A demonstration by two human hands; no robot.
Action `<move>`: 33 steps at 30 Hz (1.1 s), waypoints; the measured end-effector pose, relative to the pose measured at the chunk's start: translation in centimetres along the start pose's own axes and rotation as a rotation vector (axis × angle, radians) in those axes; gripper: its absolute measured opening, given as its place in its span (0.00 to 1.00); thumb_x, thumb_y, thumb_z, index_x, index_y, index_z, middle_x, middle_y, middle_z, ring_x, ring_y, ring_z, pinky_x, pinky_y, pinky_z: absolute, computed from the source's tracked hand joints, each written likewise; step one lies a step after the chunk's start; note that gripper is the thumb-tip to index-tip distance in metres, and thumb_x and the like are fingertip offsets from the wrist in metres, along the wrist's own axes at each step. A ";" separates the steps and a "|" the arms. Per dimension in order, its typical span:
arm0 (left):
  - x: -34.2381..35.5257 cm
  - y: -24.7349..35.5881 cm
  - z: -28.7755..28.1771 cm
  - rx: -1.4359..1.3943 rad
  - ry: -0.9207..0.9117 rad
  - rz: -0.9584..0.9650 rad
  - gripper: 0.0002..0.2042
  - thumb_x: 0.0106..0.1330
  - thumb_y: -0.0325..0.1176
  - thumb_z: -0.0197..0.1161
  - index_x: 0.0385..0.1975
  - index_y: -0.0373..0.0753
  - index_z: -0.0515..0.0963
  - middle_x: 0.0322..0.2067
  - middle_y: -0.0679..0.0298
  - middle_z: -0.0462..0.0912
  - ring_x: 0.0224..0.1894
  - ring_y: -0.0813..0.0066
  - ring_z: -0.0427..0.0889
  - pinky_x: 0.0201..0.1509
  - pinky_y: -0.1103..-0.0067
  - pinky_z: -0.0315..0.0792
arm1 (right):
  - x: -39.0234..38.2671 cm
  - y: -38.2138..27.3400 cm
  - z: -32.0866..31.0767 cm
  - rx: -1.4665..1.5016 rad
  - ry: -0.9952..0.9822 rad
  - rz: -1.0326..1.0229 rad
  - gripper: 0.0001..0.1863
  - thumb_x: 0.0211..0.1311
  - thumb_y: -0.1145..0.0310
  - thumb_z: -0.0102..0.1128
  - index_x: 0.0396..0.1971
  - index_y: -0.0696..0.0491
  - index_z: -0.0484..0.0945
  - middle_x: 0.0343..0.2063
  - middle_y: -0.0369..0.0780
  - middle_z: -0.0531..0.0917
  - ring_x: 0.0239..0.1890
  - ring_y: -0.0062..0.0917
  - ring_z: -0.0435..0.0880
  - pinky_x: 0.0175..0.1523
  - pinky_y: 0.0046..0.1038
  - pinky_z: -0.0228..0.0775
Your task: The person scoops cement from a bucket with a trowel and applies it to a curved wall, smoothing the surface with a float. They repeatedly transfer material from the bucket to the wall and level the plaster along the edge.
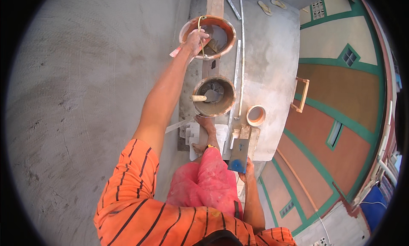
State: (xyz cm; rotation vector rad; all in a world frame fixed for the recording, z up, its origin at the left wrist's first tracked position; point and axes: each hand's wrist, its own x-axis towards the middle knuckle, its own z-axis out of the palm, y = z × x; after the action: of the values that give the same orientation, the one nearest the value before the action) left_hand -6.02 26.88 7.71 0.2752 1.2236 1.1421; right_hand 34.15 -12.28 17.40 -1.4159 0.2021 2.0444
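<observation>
My left hand (197, 40) reaches over the near-left rim of an orange bucket (231, 36) with wet grey mix in it. Its fingers are closed round a flat reddish strip (176, 52), whose exact kind I cannot make out. The bucket's yellow cord handle (200, 25) passes by the fingers; whether they grip it too I cannot tell. Low on the right, my right hand (248, 172) is closed on the near end of a grey rectangular plastering float (238, 154) with a blue patch. A second bucket (230, 103) holds grey mix and a trowel (198, 98) with a pale handle.
A rough grey wall (85, 84) rises along the left. Both buckets stand over a plank (215, 3). Long straight rods (242, 54) and a small round container (256, 115) lie to their right. Sandals (265, 8) sit at the far end. White blocks (194, 133) lie by my foot.
</observation>
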 end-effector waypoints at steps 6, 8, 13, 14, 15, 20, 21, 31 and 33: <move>-14.7 4.3 2.1 -0.055 -0.019 0.152 0.19 0.50 0.23 0.65 0.39 0.44 0.65 0.30 0.71 0.65 0.31 0.82 0.65 0.38 0.85 0.62 | -1.1 -5.6 11.0 -0.150 -0.108 -0.130 0.18 0.70 0.71 0.47 0.57 0.54 0.72 0.40 0.37 0.83 0.39 0.21 0.84 0.43 0.25 0.79; -21.4 6.8 2.9 -0.065 -0.044 0.229 0.18 0.51 0.24 0.63 0.40 0.44 0.65 0.29 0.72 0.62 0.30 0.83 0.62 0.38 0.84 0.61 | -1.7 -7.8 16.5 -0.354 -0.188 -0.254 0.22 0.71 0.71 0.49 0.64 0.56 0.68 0.43 0.36 0.83 0.40 0.17 0.82 0.46 0.22 0.77; -38.4 11.7 6.4 -0.091 0.047 0.191 0.19 0.51 0.24 0.63 0.40 0.44 0.64 0.29 0.74 0.60 0.30 0.85 0.60 0.35 0.85 0.59 | -3.5 -10.1 31.9 -1.510 -0.142 -0.767 0.28 0.66 0.65 0.60 0.63 0.59 0.68 0.38 0.46 0.86 0.39 0.34 0.87 0.45 0.36 0.79; -41.6 12.1 7.0 -0.120 0.060 0.211 0.19 0.51 0.24 0.63 0.41 0.44 0.64 0.29 0.74 0.60 0.30 0.85 0.60 0.34 0.85 0.58 | -3.8 -9.5 34.5 -1.815 -0.091 -0.954 0.30 0.64 0.63 0.61 0.63 0.58 0.68 0.38 0.49 0.85 0.41 0.42 0.87 0.47 0.41 0.78; -44.3 12.7 7.2 -0.128 0.057 0.192 0.20 0.51 0.24 0.63 0.42 0.44 0.64 0.30 0.74 0.61 0.31 0.86 0.62 0.36 0.86 0.60 | -3.8 -8.5 36.8 -1.878 -0.167 -0.965 0.29 0.62 0.61 0.60 0.61 0.59 0.69 0.42 0.55 0.84 0.46 0.52 0.84 0.53 0.49 0.75; -56.3 13.6 8.7 -0.216 0.139 0.219 0.21 0.51 0.23 0.64 0.44 0.43 0.64 0.31 0.75 0.63 0.31 0.87 0.65 0.36 0.85 0.63 | -4.6 -0.2 39.1 -2.492 -0.485 -0.665 0.24 0.62 0.61 0.58 0.53 0.60 0.74 0.50 0.53 0.82 0.51 0.47 0.85 0.55 0.42 0.80; -58.8 13.1 9.3 -0.246 0.150 0.248 0.21 0.51 0.23 0.64 0.43 0.43 0.64 0.30 0.74 0.63 0.31 0.86 0.65 0.36 0.86 0.63 | -5.3 2.2 37.5 -2.528 -0.483 -0.633 0.24 0.62 0.59 0.58 0.52 0.59 0.75 0.53 0.51 0.81 0.52 0.44 0.85 0.54 0.41 0.80; -71.5 9.8 7.4 -0.463 0.307 0.423 0.20 0.52 0.20 0.61 0.44 0.43 0.63 0.29 0.72 0.63 0.29 0.82 0.66 0.33 0.85 0.61 | -11.9 8.8 37.0 -2.798 -0.673 -0.291 0.26 0.61 0.55 0.58 0.55 0.54 0.81 0.57 0.46 0.82 0.56 0.42 0.83 0.59 0.41 0.76; -74.1 9.2 6.2 -0.534 0.342 0.443 0.20 0.52 0.19 0.59 0.44 0.42 0.63 0.29 0.72 0.64 0.28 0.82 0.66 0.33 0.84 0.62 | -16.1 7.4 39.8 -2.727 -0.862 -0.346 0.27 0.61 0.55 0.58 0.57 0.55 0.80 0.56 0.47 0.82 0.55 0.43 0.83 0.59 0.40 0.75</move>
State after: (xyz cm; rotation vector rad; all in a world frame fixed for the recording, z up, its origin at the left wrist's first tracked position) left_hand 1.36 -25.76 60.51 -0.0661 1.1240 1.9121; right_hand 2.07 -6.36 46.33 0.3804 2.2751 -0.7639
